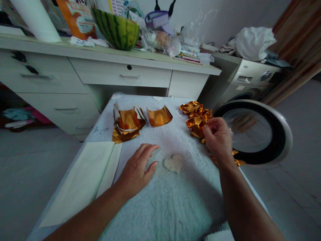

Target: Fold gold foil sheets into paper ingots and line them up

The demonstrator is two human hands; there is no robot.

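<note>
Shaping seems partway; formed foils (197,117) line the right edge of table (160,207); sheets (129,120) remain near its far-left corner; left hand (135,169) wide, empty; right hand (220,139) at foils, grip unclear.

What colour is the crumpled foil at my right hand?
The foil is shiny orange-gold; head view shows it best.

Print on the orange bag (74,19), red-printed sheet (117,7) and washing machine (238,77) is unreadable.

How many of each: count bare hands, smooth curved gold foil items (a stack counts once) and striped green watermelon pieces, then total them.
Bare hands: 2
Smooth curved gold foil items: 2
Striped green watermelon piece: 1
Total: 5
</note>
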